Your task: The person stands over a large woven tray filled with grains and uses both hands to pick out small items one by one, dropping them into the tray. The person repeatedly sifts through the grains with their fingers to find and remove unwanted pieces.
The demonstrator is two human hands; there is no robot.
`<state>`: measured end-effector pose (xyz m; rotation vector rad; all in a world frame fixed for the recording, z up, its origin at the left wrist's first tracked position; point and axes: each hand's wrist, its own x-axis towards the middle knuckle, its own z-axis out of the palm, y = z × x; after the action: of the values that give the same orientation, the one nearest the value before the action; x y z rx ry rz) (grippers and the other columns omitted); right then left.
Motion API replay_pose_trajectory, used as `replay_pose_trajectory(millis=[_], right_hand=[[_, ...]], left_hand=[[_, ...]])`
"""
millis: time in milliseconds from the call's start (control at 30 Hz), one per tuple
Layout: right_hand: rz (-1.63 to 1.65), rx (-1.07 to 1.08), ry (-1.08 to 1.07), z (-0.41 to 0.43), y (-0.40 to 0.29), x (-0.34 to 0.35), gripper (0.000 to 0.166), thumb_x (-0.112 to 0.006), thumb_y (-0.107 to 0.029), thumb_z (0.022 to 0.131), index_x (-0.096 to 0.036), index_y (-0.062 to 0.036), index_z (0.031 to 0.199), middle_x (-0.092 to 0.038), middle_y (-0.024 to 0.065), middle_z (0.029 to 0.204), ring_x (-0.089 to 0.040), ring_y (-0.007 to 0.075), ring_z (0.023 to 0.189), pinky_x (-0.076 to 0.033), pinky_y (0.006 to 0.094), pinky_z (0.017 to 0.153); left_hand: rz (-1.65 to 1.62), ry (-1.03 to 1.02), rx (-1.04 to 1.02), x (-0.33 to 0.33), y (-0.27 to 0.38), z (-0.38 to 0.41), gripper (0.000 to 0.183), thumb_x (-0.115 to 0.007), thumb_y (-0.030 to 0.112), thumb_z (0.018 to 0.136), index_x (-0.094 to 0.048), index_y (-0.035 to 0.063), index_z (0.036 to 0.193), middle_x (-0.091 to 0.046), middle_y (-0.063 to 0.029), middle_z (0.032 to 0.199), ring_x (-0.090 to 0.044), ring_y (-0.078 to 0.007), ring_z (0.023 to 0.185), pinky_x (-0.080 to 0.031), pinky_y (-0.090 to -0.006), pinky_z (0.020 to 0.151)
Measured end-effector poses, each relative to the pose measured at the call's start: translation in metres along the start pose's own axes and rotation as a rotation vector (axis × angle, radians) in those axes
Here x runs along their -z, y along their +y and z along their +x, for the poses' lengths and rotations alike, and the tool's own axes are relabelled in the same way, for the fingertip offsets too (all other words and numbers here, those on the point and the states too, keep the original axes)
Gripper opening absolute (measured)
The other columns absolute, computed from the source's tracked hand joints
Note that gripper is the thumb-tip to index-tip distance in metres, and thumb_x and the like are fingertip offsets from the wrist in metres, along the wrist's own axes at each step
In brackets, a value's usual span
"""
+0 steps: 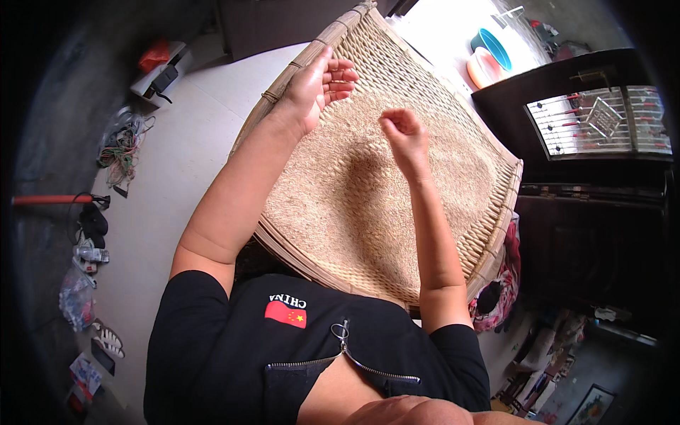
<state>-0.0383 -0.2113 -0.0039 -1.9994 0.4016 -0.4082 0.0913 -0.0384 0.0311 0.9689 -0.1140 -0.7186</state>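
A large woven winnowing basket (366, 53) with a bound rim lies before me, holding a broad spread of pale grain (329, 164). My left hand (319, 87) is at its upper left rim, palm turned towards the basket, fingers loosely apart and nothing seen in them. My right hand (406, 133) hovers over the grain right of the middle, fingers curled in to the thumb; whether it pinches some grain cannot be told. A dark shadow falls on the grain beneath it.
A dark door (589, 175) with a barred window stands at the right. Blue and pink basins (493, 50) are beyond the basket. Tangled cords (118, 156), plastic bags (78, 300) and sandals (108, 340) lie along the left wall. Patterned cloth (504, 292) hangs by the basket's right edge.
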Motion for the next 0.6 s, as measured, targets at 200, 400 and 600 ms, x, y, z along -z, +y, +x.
replay_pose_trajectory(millis=[200, 400, 600], right_hand=[[-0.219, 0.37, -0.077, 0.014, -0.076, 0.008, 0.016, -0.068, -0.012, 0.088, -0.071, -0.0059, 0.103, -0.068, 0.0055, 0.096, -0.065, 0.0138, 0.086, -0.052, 0.0251, 0.072], [-0.293, 0.318, 0.058, 0.045, -0.054, 0.027, 0.012, -0.069, -0.012, 0.088, -0.073, -0.0069, 0.098, -0.067, 0.0057, 0.093, -0.064, 0.0133, 0.081, -0.05, 0.0248, 0.069], [-0.729, 0.173, -0.123, 0.04, 0.007, 0.033, 0.012, -0.064, -0.017, 0.09, -0.073, -0.0092, 0.092, -0.069, 0.0067, 0.095, -0.066, 0.0201, 0.087, -0.055, 0.0333, 0.081]], left_hand=[[-0.133, -0.064, 0.306, -0.015, -0.016, -0.009, 0.042, -0.03, 0.026, 0.105, -0.052, -0.0086, 0.11, -0.062, -0.021, 0.106, -0.063, -0.0243, 0.1, -0.055, -0.0339, 0.093], [-0.294, -0.074, 0.259, -0.006, -0.01, 0.0, 0.039, -0.034, 0.022, 0.104, -0.052, -0.0107, 0.114, -0.062, -0.0208, 0.107, -0.064, -0.0256, 0.1, -0.055, -0.0338, 0.091], [-0.247, -0.01, 0.213, 0.0, -0.011, 0.003, 0.037, -0.038, 0.023, 0.103, -0.055, -0.0084, 0.113, -0.064, -0.0172, 0.105, -0.065, -0.0223, 0.095, -0.055, -0.0316, 0.086]])
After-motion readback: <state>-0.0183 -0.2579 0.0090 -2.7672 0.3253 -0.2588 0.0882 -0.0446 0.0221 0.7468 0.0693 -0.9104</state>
